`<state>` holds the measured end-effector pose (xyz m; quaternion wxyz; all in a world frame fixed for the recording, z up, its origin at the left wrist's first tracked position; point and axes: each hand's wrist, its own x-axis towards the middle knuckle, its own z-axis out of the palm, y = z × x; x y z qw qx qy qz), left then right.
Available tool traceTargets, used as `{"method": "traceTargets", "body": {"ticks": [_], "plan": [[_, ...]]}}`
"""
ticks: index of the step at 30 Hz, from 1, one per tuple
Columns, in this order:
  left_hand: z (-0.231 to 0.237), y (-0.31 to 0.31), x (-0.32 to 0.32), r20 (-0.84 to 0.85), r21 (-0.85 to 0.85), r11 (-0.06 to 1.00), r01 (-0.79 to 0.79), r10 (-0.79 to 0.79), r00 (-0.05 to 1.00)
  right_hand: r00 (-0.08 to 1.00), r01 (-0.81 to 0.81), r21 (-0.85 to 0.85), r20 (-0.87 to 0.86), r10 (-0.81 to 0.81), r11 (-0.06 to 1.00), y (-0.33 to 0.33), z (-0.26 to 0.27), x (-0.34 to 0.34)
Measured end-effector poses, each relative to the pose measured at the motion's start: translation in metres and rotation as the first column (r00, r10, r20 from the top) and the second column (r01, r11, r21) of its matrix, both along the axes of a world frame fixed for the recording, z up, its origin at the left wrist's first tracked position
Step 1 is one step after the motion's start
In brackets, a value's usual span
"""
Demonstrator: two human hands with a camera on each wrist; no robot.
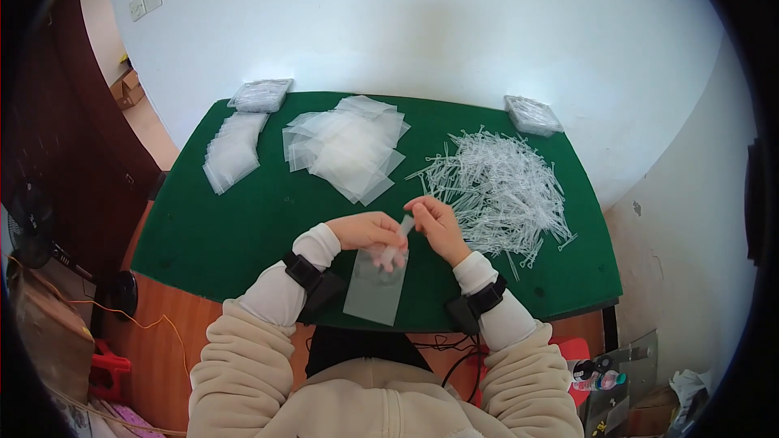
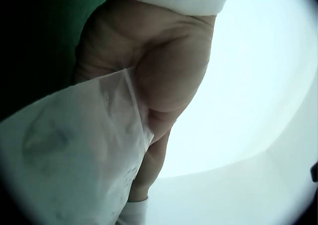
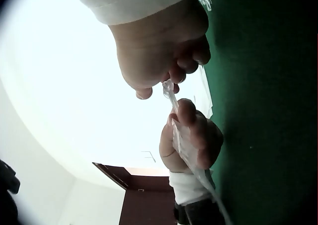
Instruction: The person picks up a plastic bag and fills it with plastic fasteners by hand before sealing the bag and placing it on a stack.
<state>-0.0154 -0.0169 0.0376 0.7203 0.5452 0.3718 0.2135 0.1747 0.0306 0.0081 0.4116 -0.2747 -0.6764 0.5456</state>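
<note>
My left hand (image 1: 369,231) grips a frosted plastic bag (image 1: 373,296) near its top, the bag hanging over the table's front edge area. A narrow bundle of clear plastic sticks (image 1: 398,243) slants out of the bag's mouth between the left fingers. At the upper end of the bundle are the curled fingers of my right hand (image 1: 440,231). In the right wrist view the looped end of the sticks (image 3: 169,88) shows at the right fingertips, above the left thumb. The left wrist view shows the bag (image 2: 74,145) spread below the left palm, its fingers mostly hidden.
On the green table (image 1: 276,227) a loose heap of clear sticks (image 1: 503,195) lies to the right. Flat bags (image 1: 349,146) are piled at the back middle. A fanned row of filled bags (image 1: 235,150) lies left. Packed stacks (image 1: 261,95) stand at the back corners.
</note>
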Motion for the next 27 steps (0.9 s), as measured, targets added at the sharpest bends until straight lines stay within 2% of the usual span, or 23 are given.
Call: {"method": "traceTargets", "body": {"ticks": [2, 7, 11, 14, 15, 18, 23, 26, 27], "plan": [[0.002, -0.005, 0.006, -0.061, 0.052, 0.993, 0.104, -0.100, 0.993, 0.995, -0.083, 0.003, 0.046, 0.083, 0.997, -0.003, -0.001, -0.002], [-0.005, -0.001, 0.004, -0.039, 0.083, 0.993, 0.082, -0.079, 0.996, 0.988, -0.132, 0.061, 0.087, 0.127, 0.989, -0.001, -0.007, -0.004], [-0.007, -0.001, 0.004, -0.004, 0.149, 0.988, 0.029, -0.029, 1.000, 0.986, -0.143, 0.049, 0.087, 0.139, 0.988, 0.000, -0.003, -0.001], [0.014, -0.009, -0.003, -0.136, 0.203, 0.977, -0.072, 0.100, 0.986, 0.983, -0.078, 0.098, 0.173, 0.060, 0.992, 0.006, -0.007, 0.003], [0.013, -0.006, -0.008, -0.137, 0.203, 0.977, -0.070, 0.100, 0.986, 0.983, -0.077, 0.099, 0.172, 0.059, 0.992, 0.006, -0.007, 0.003], [0.010, 0.002, -0.016, -0.381, 0.416, 0.866, 0.279, -0.113, 0.918, 0.983, -0.088, 0.143, 0.172, 0.063, 0.986, 0.004, -0.003, 0.003], [0.007, 0.002, -0.010, -0.406, 0.421, 0.883, 0.207, -0.021, 0.914, 0.975, -0.098, 0.165, 0.213, 0.061, 0.982, -0.001, 0.004, 0.003], [-0.001, 0.001, -0.001, -0.161, 0.618, 0.786, 0.002, 0.124, 0.979, 0.979, -0.132, 0.148, 0.172, 0.106, 0.980, -0.004, 0.005, 0.002], [-0.002, 0.000, 0.001, -0.160, 0.618, 0.786, 0.001, 0.125, 0.979, 0.979, -0.133, 0.148, 0.173, 0.107, 0.980, -0.004, 0.005, 0.002]]}}
